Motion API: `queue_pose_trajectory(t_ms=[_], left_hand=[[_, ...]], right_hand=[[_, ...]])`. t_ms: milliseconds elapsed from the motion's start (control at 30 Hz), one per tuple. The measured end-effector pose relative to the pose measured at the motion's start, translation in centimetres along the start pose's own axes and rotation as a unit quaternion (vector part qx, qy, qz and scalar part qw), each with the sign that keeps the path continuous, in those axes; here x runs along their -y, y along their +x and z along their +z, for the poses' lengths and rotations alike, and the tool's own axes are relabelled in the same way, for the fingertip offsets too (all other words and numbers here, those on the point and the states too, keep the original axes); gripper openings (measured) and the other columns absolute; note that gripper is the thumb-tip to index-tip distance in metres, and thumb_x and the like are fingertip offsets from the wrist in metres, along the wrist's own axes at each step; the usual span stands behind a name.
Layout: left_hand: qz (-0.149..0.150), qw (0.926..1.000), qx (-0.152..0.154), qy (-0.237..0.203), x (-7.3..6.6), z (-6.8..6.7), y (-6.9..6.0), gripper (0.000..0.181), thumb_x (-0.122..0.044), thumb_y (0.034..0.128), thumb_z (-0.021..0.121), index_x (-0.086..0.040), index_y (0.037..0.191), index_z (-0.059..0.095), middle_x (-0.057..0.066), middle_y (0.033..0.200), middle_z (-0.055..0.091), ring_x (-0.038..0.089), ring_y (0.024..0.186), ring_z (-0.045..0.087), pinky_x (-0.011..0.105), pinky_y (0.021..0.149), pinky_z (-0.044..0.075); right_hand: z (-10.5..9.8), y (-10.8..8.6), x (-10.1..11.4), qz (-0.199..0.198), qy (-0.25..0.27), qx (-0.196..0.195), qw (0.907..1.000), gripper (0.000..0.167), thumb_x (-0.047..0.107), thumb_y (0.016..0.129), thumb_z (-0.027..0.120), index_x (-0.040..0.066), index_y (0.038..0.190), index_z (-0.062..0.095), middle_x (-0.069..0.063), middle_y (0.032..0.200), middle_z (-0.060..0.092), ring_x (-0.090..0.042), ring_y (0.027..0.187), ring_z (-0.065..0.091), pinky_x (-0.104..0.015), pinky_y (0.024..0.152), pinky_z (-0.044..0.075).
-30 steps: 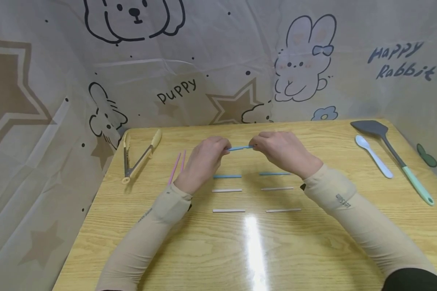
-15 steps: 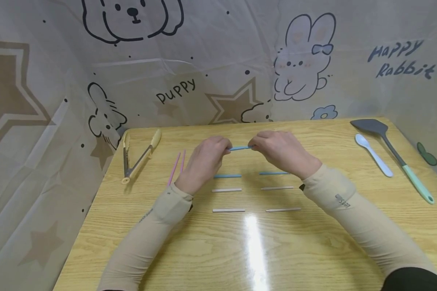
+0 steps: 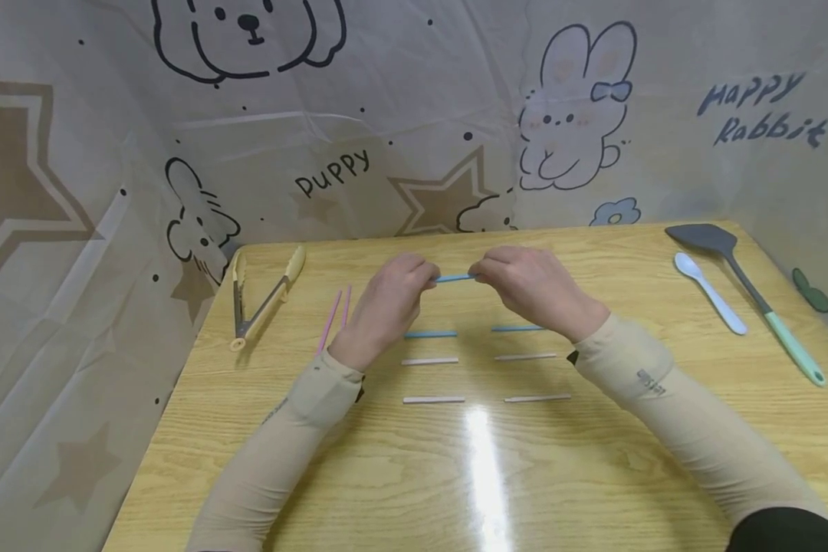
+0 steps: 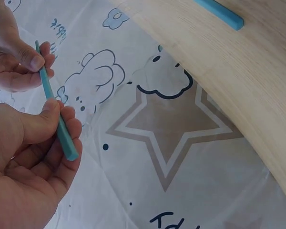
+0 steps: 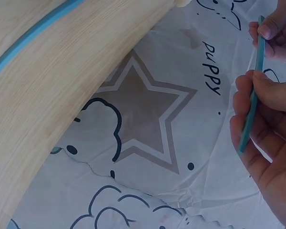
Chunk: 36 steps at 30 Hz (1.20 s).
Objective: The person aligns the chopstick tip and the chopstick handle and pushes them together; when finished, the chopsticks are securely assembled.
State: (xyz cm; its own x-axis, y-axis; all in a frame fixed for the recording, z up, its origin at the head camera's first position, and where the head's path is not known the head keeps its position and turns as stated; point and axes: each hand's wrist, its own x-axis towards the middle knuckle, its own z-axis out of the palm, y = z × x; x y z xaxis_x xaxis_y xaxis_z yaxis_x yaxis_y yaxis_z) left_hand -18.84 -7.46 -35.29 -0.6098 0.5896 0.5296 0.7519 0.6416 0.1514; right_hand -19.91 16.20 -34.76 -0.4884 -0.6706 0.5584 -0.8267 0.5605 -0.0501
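One blue stick (image 3: 455, 278), held up off the table (image 3: 359, 491), between two hands. Long axis: side to side across the person, nearly level in the head view, right end slightly higher there. Left hand (image 3: 388, 306): thumb and fingers pinching the stick's left part. Right hand (image 3: 536, 289): likewise, on the right part. Short bare span between the grips; neither hand nearer, both being in contact. One piece or two joined: cannot tell.

Two blue lengths on the table, toward the person from the held stick, roughly parallel to it, inner ends apart: left blue length (image 3: 431, 334), nearer the left hand; right blue length (image 3: 517, 328), nearer the right.

Four white sticks (image 3: 430, 361), closer still to the person, two per side, same general direction.

Two pink sticks (image 3: 329, 322), left of the left hand, running away from the person.
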Motion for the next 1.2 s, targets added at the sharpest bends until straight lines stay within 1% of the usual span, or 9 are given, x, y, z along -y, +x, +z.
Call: queue_pose_trajectory(t_ms=[100,233,433,700,867,933,1000,1100,1200], left_hand=[[0.017,0.9998,-0.010,0.004,0.1,0.2,0.0,0.007,0.005,0.0884,0.069,0.003,0.096,0.071,0.009,0.088,0.064,0.023,0.085,0.059,0.029,0.079,0.050],[0.028,0.9994,-0.012,0.015,0.1,0.4,0.0,0.009,0.006,0.0867,0.070,0.003,0.095,0.071,0.010,0.087,0.063,0.023,0.084,0.059,0.029,0.078,0.049],[0.031,0.9992,-0.016,0.022,-0.1,0.3,0.0,0.010,0.009,0.0867,0.068,0.003,0.095,0.070,0.011,0.089,0.064,0.023,0.085,0.059,0.029,0.078,0.050],[0.035,0.9986,-0.024,0.032,-0.2,0.2,0.0,0.016,0.016,0.0821,0.069,0.004,0.092,0.070,0.010,0.086,0.062,0.023,0.082,0.058,0.029,0.075,0.049],[0.037,0.9984,-0.021,0.036,-0.2,0.0,-0.1,0.018,0.018,0.0796,0.070,0.004,0.091,0.070,0.010,0.084,0.061,0.023,0.080,0.058,0.028,0.073,0.049],[0.033,0.9987,-0.013,0.037,-0.2,-0.1,-0.2,0.016,0.016,0.0807,0.071,0.004,0.091,0.070,0.010,0.084,0.062,0.022,0.079,0.059,0.027,0.073,0.050],[0.022,0.9992,0.001,0.035,-0.3,-0.2,-0.4,0.013,0.013,0.0824,0.072,0.004,0.092,0.070,0.010,0.085,0.063,0.022,0.080,0.060,0.026,0.074,0.051],[-0.009,0.9991,0.027,0.031,-0.6,-0.5,-0.5,0.008,0.004,0.0863,0.073,0.003,0.094,0.071,0.009,0.087,0.064,0.020,0.080,0.061,0.024,0.073,0.052],[-0.035,0.9980,0.046,0.027,-0.9,-0.7,-0.5,0.006,-0.002,0.0893,0.073,0.001,0.094,0.072,0.007,0.086,0.063,0.017,0.077,0.060,0.023,0.068,0.052]], right_hand=[[0.0,0.0,-0.1,-0.008,0.001,-0.011,0.9999,0.015,-0.005,0.083,0.074,0.003,0.095,0.074,-0.004,0.088,0.070,-0.021,0.073,0.068,-0.033,0.058,0.056],[0.0,-0.1,-0.1,-0.009,-0.001,-0.011,0.9999,0.016,-0.007,0.083,0.074,0.004,0.095,0.075,-0.003,0.085,0.070,-0.020,0.070,0.067,-0.033,0.056,0.055],[0.0,0.1,0.0,-0.013,-0.005,-0.023,0.9996,0.017,-0.010,0.083,0.072,0.003,0.094,0.076,-0.006,0.082,0.070,-0.021,0.070,0.067,-0.032,0.056,0.055],[0.1,0.3,0.2,-0.028,-0.016,-0.040,0.9987,0.016,-0.010,0.083,0.072,0.002,0.093,0.075,-0.005,0.079,0.068,-0.021,0.068,0.066,-0.031,0.052,0.053],[0.2,0.4,0.3,-0.035,-0.023,-0.038,0.9984,0.016,-0.009,0.082,0.073,0.002,0.093,0.076,-0.006,0.084,0.070,-0.022,0.073,0.068,-0.033,0.057,0.056],[0.3,0.4,0.3,-0.037,-0.024,-0.033,0.9985,0.015,-0.008,0.082,0.073,0.003,0.093,0.076,-0.006,0.086,0.071,-0.023,0.075,0.069,-0.034,0.058,0.056],[0.3,0.4,0.3,-0.038,-0.026,-0.026,0.9986,0.015,-0.007,0.083,0.074,0.004,0.094,0.076,-0.005,0.086,0.070,-0.022,0.075,0.068,-0.033,0.057,0.056],[0.3,0.4,0.4,-0.039,-0.032,-0.015,0.9986,0.014,-0.004,0.084,0.075,0.004,0.095,0.075,-0.005,0.086,0.070,-0.021,0.073,0.067,-0.032,0.056,0.055],[0.3,0.4,0.5,-0.042,-0.045,-0.006,0.9981,0.014,-0.003,0.085,0.075,0.005,0.096,0.075,-0.005,0.085,0.068,-0.020,0.072,0.066,-0.030,0.055,0.054]])
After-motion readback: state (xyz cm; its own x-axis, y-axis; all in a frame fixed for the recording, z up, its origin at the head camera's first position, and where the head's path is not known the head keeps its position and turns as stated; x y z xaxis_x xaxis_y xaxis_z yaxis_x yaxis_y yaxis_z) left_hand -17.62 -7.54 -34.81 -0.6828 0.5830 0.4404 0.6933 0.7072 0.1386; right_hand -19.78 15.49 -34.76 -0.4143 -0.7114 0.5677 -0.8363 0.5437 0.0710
